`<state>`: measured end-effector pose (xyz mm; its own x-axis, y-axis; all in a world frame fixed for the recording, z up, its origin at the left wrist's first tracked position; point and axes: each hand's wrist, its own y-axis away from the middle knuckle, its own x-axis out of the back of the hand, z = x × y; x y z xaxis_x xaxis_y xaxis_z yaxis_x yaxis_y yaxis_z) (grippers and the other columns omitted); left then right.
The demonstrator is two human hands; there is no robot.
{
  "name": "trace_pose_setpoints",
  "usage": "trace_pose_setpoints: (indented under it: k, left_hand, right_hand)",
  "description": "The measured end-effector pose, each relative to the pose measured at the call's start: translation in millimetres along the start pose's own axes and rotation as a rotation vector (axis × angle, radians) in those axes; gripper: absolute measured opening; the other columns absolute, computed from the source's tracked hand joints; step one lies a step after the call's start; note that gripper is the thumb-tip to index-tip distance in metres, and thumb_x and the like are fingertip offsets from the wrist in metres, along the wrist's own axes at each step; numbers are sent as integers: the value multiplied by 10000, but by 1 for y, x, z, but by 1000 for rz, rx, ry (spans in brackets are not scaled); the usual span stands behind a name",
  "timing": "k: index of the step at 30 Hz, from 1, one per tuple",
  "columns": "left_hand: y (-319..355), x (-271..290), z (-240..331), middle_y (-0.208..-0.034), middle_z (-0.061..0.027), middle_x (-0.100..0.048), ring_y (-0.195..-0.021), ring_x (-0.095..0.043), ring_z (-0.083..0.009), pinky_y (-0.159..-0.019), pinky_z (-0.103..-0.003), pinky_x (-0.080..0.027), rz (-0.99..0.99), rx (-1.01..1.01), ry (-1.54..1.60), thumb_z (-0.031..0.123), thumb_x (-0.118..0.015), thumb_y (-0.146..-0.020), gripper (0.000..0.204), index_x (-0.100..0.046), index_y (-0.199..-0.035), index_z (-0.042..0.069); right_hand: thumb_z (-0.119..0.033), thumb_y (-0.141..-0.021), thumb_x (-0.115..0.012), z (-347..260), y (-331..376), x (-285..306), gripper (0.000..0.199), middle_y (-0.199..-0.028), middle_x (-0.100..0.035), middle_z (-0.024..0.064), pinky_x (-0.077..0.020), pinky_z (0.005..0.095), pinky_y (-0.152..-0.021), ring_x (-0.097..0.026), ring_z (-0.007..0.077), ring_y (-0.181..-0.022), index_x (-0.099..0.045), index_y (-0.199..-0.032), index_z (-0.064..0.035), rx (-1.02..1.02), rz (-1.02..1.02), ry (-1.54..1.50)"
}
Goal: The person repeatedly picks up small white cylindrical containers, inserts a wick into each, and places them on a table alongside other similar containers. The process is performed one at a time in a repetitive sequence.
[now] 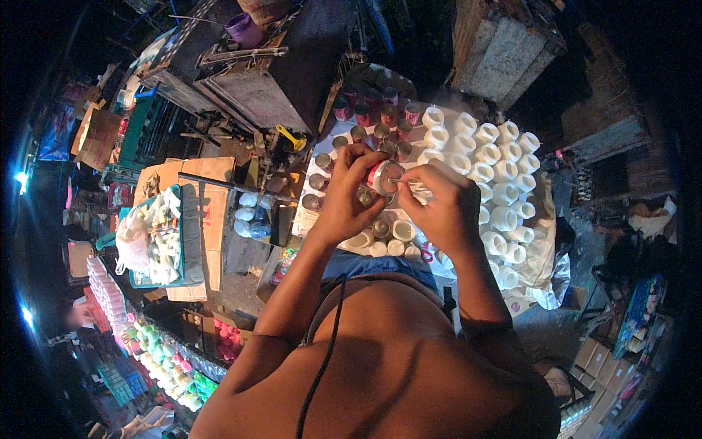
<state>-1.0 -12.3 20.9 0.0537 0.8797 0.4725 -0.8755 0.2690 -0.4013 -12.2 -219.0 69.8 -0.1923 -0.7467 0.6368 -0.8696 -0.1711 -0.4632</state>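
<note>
Over the table, my left hand (pixel 342 203) grips a small round cup (pixel 378 175) with a red side and a pale rim, its open top tilted toward me. My right hand (pixel 443 212) has thumb and forefinger pinched at the cup's mouth. Whatever sits between those fingertips is too small to name. White cups (pixel 504 194) stand in rows to the right of my hands. Beyond and left of my hands are dark-topped reddish cups (pixel 362 113). Close to my waist are several pale cups (pixel 395 249), and red-handled scissors (pixel 426 253) lie by my right wrist.
Left of the table, a teal crate (pixel 191 252) holds white pieces and plastic bags on flattened cardboard (pixel 212 212). A dark bar (pixel 230 184) reaches from there toward the table. Large box-like cabinets (pixel 256 91) stand beyond. A yellow tool (pixel 291 137) lies near the table's far left.
</note>
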Motion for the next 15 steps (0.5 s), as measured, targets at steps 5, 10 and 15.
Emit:
trace_pose_setpoints:
  k: [5, 10, 15]
  left_hand:
    - [0, -1, -2, -1236, -180, -550, -1170, -564, -394, -1044, -482, -456, 28, -17, -89, 21, -808, -655, 700, -658, -1333, 111]
    - [-2, 0, -1, -1197, -170, -584, -1110, -584, -387, -997, -485, -472, 11, -57, -222, 23, -813, -639, 700, -676, -1318, 119]
    - [-1, 2, 1, -1206, -180, -583, -1124, -588, -396, -997, -485, -473, 26, -7, -108, 45, -821, -647, 707, -662, -1332, 110]
  right_hand:
    - [-152, -790, -797, -1, -1, -1, 140, -866, -707, 96, -551, 439, -637, -710, 340, -739, -700, -877, -102, 11, -20, 77]
    - [-169, -812, -775, -2, -2, -3, 145, -880, -695, 100, -559, 446, -639, -710, 340, -747, -694, -897, -85, 26, -67, 81]
    - [-126, -909, -698, 0, -1, -6, 125, -915, -694, 170, -562, 484, -676, -709, 400, -791, -660, -1001, -50, 39, -110, -58]
